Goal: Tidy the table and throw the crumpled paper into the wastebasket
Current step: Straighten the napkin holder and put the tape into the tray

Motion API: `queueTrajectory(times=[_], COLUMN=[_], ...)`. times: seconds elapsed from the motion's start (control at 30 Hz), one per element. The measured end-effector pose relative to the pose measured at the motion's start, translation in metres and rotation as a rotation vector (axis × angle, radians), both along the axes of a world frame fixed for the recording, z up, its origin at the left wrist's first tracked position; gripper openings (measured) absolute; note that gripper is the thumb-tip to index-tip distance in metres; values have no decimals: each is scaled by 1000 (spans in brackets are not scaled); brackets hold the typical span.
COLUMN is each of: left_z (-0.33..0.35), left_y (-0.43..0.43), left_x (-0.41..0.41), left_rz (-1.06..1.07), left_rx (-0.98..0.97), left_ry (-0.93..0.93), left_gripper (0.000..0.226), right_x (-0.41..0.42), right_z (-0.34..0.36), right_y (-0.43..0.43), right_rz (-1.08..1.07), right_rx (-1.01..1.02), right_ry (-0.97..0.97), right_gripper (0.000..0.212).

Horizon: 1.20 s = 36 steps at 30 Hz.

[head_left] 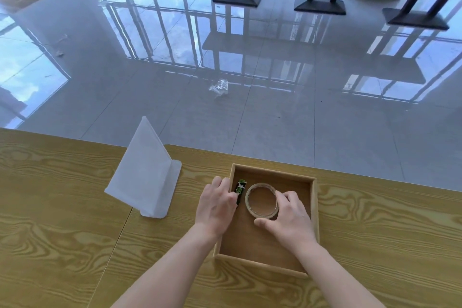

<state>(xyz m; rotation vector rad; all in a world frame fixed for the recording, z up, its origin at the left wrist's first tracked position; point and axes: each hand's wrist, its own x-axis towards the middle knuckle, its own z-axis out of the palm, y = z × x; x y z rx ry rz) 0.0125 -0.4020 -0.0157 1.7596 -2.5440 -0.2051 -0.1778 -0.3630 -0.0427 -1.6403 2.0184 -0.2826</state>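
Both hands work inside the wooden tray [313, 207]: left hand [217, 204] grips the green packet [240, 189] at 9 o'clock; right hand [291, 217] clamps the tape roll [261, 200]. Tidying step. Crumpled paper and wastebasket are not visible; locate them next.

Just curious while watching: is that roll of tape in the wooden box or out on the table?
In: the tape roll lies flat on the wooden box floor, inside its walls.

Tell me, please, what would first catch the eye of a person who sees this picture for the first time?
Two bare hands in a shallow wooden tray on the table: the right hand grips a clear tape roll, the left hand touches a small green-and-black packet. A white folded stand rises to the left.
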Motion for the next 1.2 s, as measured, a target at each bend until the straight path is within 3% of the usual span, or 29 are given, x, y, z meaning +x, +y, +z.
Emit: queueTrajectory(times=[0.7, 1.1, 1.2], left_z=[-11, -16, -17], left_y=[-11, -9, -4], left_x=[-3, 0, 3], left_rz=[-1, 33, 67], left_rx=[-8, 20, 51], left_ry=[-14, 19, 99], left_gripper=[9, 21, 27], right_x=[16, 19, 18], right_z=[-4, -7, -7], right_y=[-21, -23, -22], right_rz=[-12, -24, -27], right_rx=[-69, -49, -48], right_ry=[109, 88, 70], right_gripper=[80, 81, 83])
